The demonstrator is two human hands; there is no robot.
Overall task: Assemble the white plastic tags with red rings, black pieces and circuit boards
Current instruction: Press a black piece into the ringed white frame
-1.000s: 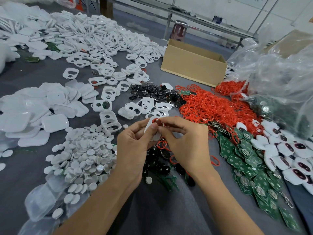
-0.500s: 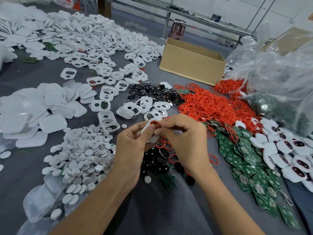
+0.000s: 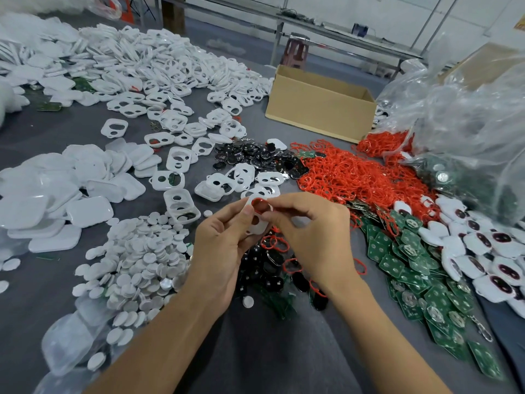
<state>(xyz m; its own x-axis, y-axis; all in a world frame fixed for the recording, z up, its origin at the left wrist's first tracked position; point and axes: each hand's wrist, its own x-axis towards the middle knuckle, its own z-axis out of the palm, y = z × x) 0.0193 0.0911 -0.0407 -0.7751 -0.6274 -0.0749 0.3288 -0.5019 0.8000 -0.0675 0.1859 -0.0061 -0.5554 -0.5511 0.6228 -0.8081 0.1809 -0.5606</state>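
One white tag frame (image 3: 257,223) held just above the table between both hands, tilted toward the camera, its lower hole showing between the fingers. At its upper opening, a red ring (image 3: 260,204), touching the frame; pressed fully in or only laid on, hard to say from this angle. On the frame's left edge, the left hand (image 3: 224,245), clamped: thumb on the front, remaining fingers curled behind. At the ring's right side, the right hand (image 3: 309,231), pinching the ring with thumb and forefinger, other fingers loosely curled.

Directly beneath the hands and partly hidden by them, a small heap of black pieces (image 3: 274,260) with a few loose red rings (image 3: 272,242) on top. Beside the left wrist, a spread pile of white discs (image 3: 142,260); further left, stacked white back covers (image 3: 56,200). Beyond the hands, scattered empty frames (image 3: 179,159), then a patch of dark shiny parts (image 3: 255,157). Right of that, a large red ring tangle (image 3: 355,177) running up to the clear plastic bags (image 3: 468,123). Near the right forearm, green circuit boards (image 3: 412,268) fanned over one another, and just past them finished white tags (image 3: 488,251) with dark centres, crowded together. Along the far left, a long drift of more white frames (image 3: 159,66). At the far side, an open cardboard box (image 3: 321,109) standing on the grey table cloth (image 3: 56,132), well apart from the hands.
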